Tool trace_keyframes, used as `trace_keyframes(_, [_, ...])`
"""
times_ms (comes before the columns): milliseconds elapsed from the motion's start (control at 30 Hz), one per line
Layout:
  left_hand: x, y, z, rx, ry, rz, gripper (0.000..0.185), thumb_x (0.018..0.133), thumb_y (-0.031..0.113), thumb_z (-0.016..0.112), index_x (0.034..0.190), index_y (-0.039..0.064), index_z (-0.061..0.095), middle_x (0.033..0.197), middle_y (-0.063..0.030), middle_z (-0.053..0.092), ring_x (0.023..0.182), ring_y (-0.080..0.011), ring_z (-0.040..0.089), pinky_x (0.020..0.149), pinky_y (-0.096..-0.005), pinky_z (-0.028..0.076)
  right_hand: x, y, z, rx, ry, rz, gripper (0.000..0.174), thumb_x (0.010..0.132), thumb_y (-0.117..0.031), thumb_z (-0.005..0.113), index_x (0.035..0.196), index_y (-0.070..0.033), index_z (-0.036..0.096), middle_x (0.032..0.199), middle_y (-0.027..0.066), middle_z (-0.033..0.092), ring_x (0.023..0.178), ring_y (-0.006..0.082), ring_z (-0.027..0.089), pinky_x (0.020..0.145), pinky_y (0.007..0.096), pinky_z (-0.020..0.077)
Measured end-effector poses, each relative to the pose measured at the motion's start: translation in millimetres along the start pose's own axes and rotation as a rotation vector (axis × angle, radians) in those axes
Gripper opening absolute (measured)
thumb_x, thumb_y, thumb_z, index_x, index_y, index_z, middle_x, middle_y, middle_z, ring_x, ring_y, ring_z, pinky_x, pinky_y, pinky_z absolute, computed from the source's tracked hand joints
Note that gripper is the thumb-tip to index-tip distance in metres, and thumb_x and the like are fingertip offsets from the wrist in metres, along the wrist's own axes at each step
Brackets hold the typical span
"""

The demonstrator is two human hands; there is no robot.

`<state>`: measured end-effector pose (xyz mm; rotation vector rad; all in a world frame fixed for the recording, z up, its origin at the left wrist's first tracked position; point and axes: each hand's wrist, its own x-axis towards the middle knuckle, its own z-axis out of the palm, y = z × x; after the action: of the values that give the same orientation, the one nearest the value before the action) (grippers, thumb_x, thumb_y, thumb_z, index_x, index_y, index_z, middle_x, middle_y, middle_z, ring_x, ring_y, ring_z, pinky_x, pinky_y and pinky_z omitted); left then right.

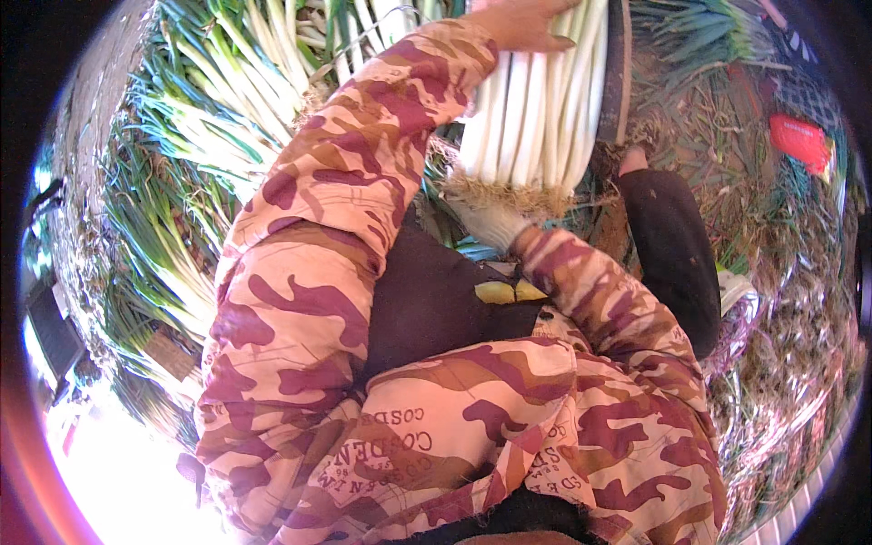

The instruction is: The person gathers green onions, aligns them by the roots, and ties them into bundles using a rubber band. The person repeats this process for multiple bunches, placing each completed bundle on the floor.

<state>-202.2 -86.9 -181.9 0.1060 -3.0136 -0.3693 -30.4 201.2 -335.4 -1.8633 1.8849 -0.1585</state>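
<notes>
A bundle of long white green onions or leeks (528, 126) lies before me, roots toward my body. Across its upper stalks reaches my bare left hand (528, 26), fingers and thumb spread, partly cut off by the top edge. At the root end (507, 194) is my right hand (485, 219) in a pale glove, low against the roots. Its fingers are mostly hidden by them, so its grip does not show. A dark, narrow board or rail (616, 68) runs along the bundle's right side.
Loose green onions (225, 88) are heaped on the left, with more (715, 30) at the upper right. A red packet (800, 143) lies on the littered ground at right. My dark-clad leg (671, 252) flanks the work. A cardboard piece (169, 354) sits at left.
</notes>
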Motion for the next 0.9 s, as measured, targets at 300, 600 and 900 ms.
trace_keyframes(300, [-11.4, -3.5, -4.2, -0.073, 0.118, 0.021, 0.077, 0.098, 0.053, 0.073, 0.163, 0.014, 0.056, 0.175, -0.0216, 0.042, 0.161, -0.0467, 0.038, 0.130, -0.0661, 0.032, 27.1, -34.7, -140.3, 0.806, -0.301, 0.444, 0.040, 0.112, -0.035, 0.056, 0.132, -0.004, 0.072, 0.116, 0.0253, 0.077, 0.104, 0.0414, 0.077, 0.094, 0.0531, 0.0597])
trace_keyframes(600, [1.4, 3.9, 27.1, -0.018, -0.006, 0.009, 0.074, 0.108, 0.072, 0.048, 0.172, 0.036, 0.044, 0.187, -0.0077, 0.017, 0.172, -0.0420, 0.009, 0.132, -0.0766, 0.013, 54.2, 31.3, -159.2, -0.169, 0.667, 0.344, 0.064, 0.100, -0.022, 0.069, 0.155, 0.006, 0.053, 0.161, 0.0225, 0.050, 0.142, 0.0484, 0.051, 0.123, 0.0570, 0.0410])
trace_keyframes(900, [-66.7, -61.1, 31.5, -0.417, 0.636, -0.025, 0.069, 0.101, 0.051, 0.074, 0.159, 0.019, 0.058, 0.169, -0.0239, 0.045, 0.157, -0.0466, 0.042, 0.128, -0.0616, 0.038, 63.5, 35.9, -145.0, -0.212, 0.679, 0.295, 0.068, 0.100, -0.020, 0.069, 0.157, 0.009, 0.046, 0.169, 0.0270, 0.039, 0.155, 0.0555, 0.037, 0.130, 0.0644, 0.0321])
